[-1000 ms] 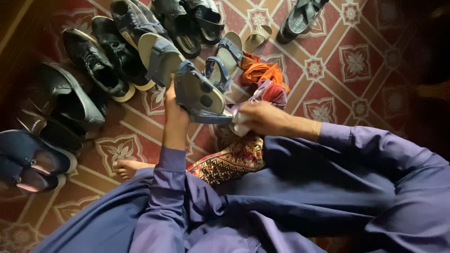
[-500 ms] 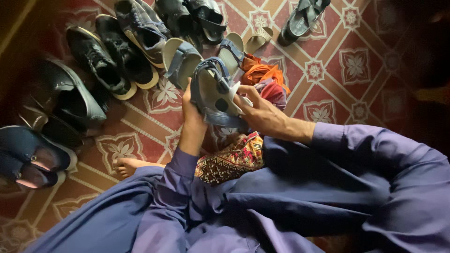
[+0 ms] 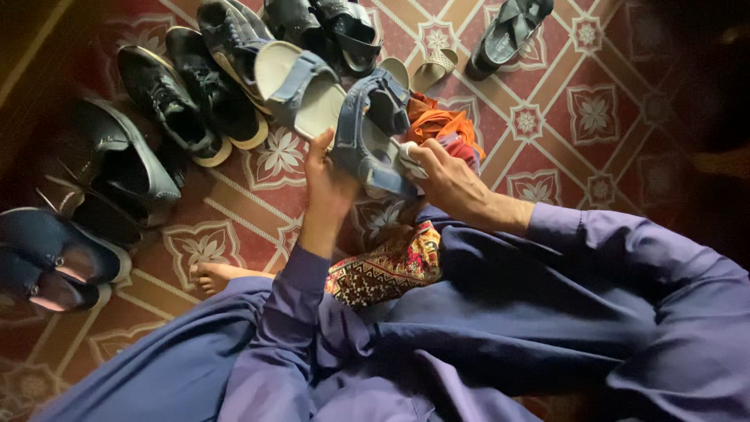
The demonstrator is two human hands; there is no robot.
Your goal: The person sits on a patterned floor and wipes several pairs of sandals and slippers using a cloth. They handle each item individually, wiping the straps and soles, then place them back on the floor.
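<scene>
A blue strapped sandal [image 3: 373, 133] is held up over the patterned red carpet, tilted on its side. My left hand [image 3: 326, 181] grips its lower edge from the left. My right hand [image 3: 441, 178] presses a small white cloth [image 3: 408, 154] against the sandal's inner side. The matching blue sandal [image 3: 301, 84] lies just left of it on the floor. Orange and maroon rags [image 3: 440, 125] lie behind my right hand.
Black lace-up shoes [image 3: 181, 98], dark sandals [image 3: 332, 30] and slip-ons [image 3: 55, 254] line the left and top. A grey sandal [image 3: 508, 31] lies at the top right. A patterned cloth [image 3: 387, 266] rests on my lap; my bare foot [image 3: 215, 275] shows at left.
The held sandal has been turned from sole-up to on its side and shifted right. My right hand moved the white cloth from its heel edge onto its inner side.
</scene>
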